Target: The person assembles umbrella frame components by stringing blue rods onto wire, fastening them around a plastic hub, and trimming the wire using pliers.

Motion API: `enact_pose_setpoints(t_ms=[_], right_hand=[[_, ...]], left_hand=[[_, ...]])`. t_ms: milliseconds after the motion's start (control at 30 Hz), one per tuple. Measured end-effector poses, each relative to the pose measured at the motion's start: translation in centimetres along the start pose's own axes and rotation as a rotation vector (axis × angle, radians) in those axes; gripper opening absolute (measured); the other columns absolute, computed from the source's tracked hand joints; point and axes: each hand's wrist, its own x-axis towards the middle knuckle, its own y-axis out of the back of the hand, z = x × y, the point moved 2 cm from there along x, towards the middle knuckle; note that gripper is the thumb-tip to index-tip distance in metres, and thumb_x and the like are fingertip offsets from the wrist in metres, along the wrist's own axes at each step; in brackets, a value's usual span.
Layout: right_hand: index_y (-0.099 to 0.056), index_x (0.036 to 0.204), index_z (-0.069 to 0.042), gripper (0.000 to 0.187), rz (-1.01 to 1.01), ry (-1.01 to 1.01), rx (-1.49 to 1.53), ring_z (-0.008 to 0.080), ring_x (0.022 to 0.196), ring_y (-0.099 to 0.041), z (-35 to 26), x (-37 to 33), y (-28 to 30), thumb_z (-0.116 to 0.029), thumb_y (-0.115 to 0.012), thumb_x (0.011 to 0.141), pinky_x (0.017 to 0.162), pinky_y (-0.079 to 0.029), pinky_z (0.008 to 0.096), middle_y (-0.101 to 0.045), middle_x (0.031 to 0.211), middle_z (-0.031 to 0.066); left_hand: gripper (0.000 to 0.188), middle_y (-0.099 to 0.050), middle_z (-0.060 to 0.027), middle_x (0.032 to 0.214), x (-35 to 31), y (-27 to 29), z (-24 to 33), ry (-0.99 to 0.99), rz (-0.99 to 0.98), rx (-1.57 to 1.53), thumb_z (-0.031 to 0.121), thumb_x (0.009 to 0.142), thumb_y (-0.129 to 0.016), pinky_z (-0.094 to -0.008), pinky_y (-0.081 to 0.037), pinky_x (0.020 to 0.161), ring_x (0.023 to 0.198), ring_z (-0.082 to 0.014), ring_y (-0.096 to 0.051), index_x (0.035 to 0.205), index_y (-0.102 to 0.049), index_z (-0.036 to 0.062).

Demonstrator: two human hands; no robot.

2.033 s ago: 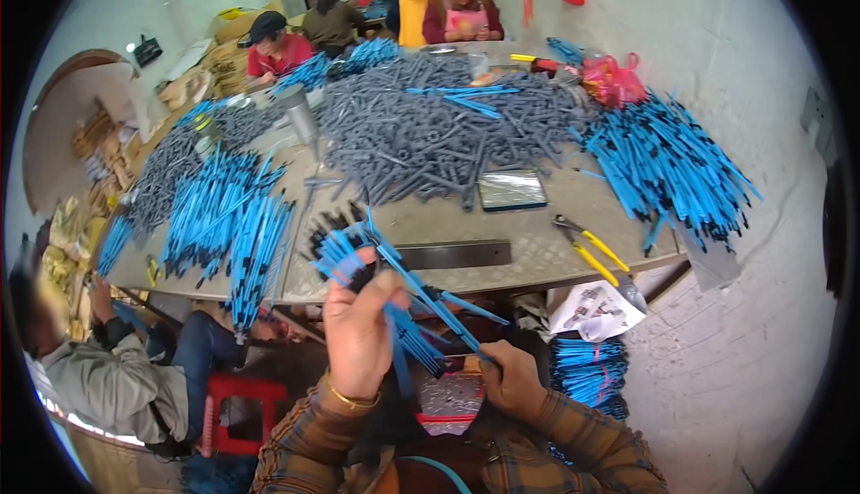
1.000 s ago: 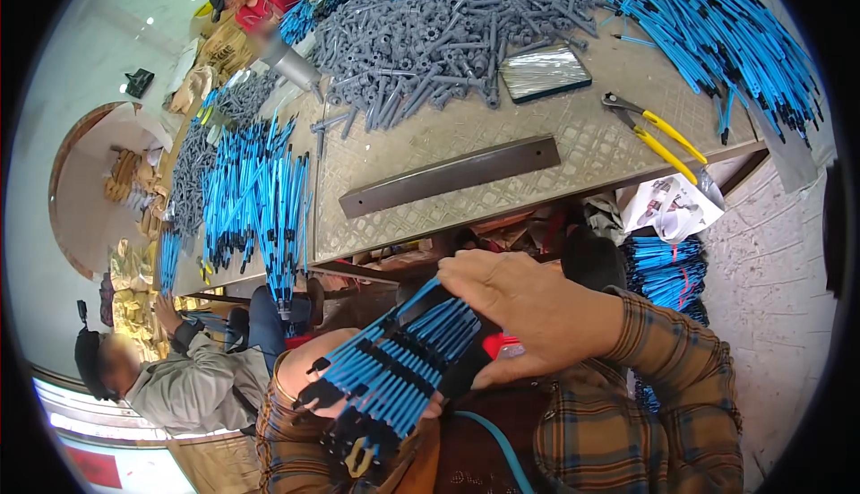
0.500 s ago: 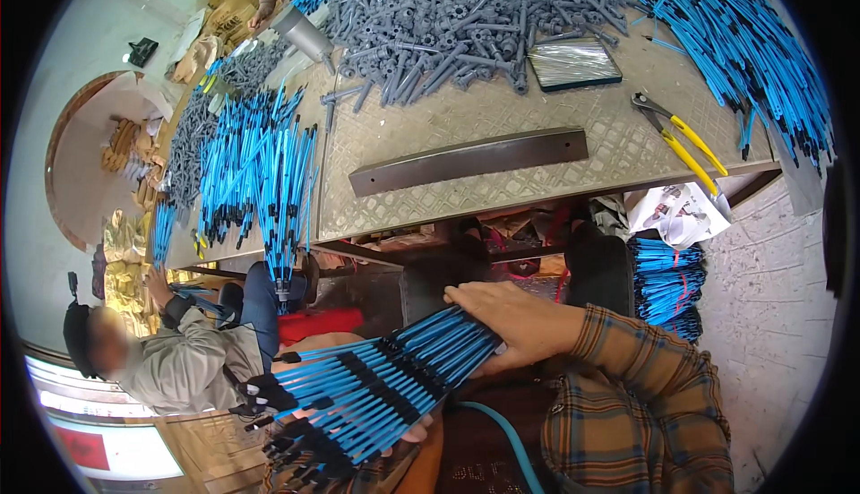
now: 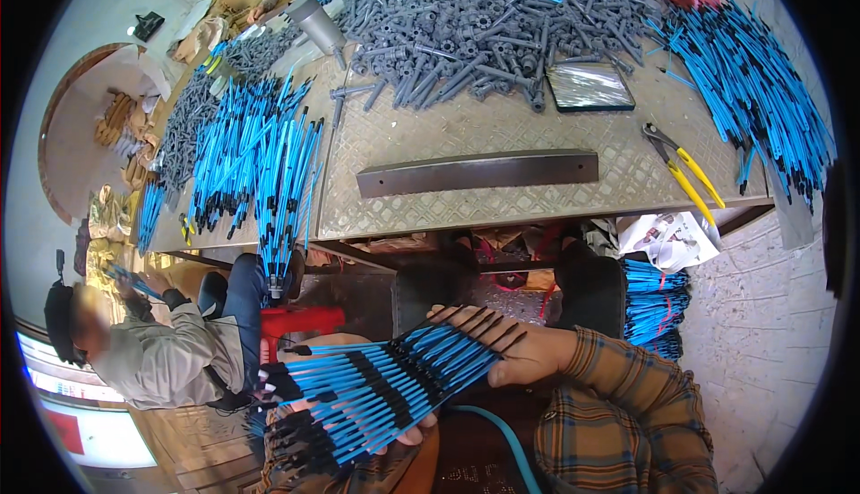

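Rods (image 4: 383, 379), slim, blue and black-banded, fan out short of the desk (image 4: 475, 213), my left grip (image 4: 410, 435) cradling them from below, my right grip (image 4: 539, 349) around their right ends. Light and springy (probably slippery too), I judge; best held across the middle.

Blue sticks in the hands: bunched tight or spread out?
Spread out: the blue sticks lie side by side over the left hand, with gaps showing between them at the right hand.

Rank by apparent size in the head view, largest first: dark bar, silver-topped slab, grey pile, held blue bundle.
1. grey pile
2. held blue bundle, perhaps enlarged by nearness
3. dark bar
4. silver-topped slab
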Motion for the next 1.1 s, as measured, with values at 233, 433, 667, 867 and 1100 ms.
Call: enact_pose_setpoints(t_ms=[233,433,667,867,1100], right_hand=[[-0.028,0.134,0.005,0.065,0.183,-0.08,0.242,0.0275,0.123,-0.036,1.2,2.6,3.7,-0.039,-0.045,0.089,0.101,-0.028,0.0343,-0.034,0.137,0.0178],[-0.034,0.133,-0.004,0.048,0.496,-0.621,-0.239,0.0167,0.107,-0.052,-0.8,5.7,18.0,-0.031,-0.041,0.094,0.09,-0.041,0.0302,-0.054,0.118,0.007],[-0.06,0.094,-0.001,0.02,0.542,-0.708,-1.148,0.0213,0.082,-0.058,-4.4,1.6,29.0,-0.018,-0.056,0.084,0.072,-0.045,0.032,-0.061,0.086,0.0132],[-0.057,0.08,-0.003,0.011,0.413,-0.58,-1.572,0.0337,0.078,-0.054,-1.3,0.8,30.2,-0.014,-0.057,0.079,0.07,-0.043,0.0405,-0.056,0.079,0.0165],[-0.057,0.083,-0.005,0.009,0.498,-0.492,-1.547,0.0345,0.079,-0.053,-2.7,1.4,29.8,-0.013,-0.056,0.079,0.07,-0.043,0.041,-0.056,0.079,0.0154]], left_hand=[[0.044,-0.033,-0.0239,0.133,3.0,-3.2,2.9,-0.237,-0.088,0.556,0.011,0.089,-0.033,-0.048,-0.025,0.104,0.125,-0.0365,-0.031,0.131,-0.027,-0.0017],[0.039,-0.056,-0.0184,0.116,2.9,-7.1,4.7,-1.206,0.185,1.758,-0.004,0.072,-0.064,-0.0436,-0.041,0.093,0.112,-0.0303,-0.052,0.111,-0.056,-0.0019],[0.026,-0.059,-0.0147,0.112,4.2,-4.3,7.7,-1.241,0.441,1.791,-0.005,0.08,-0.058,-0.0345,-0.038,0.096,0.111,-0.0219,-0.052,0.106,-0.059,-0.0031],[0.021,-0.061,-0.015,0.109,4.8,-4.2,8.2,-1.298,0.444,1.682,-0.003,0.082,-0.056,-0.0334,-0.041,0.093,0.106,-0.0218,-0.056,0.103,-0.06,-0.0038],[0.02,-0.063,-0.0108,0.104,5.2,-4.1,8.0,-1.363,0.404,1.511,0.001,0.086,-0.054,-0.0293,-0.044,0.088,0.098,-0.0175,-0.059,0.104,-0.06,-0.0018]])
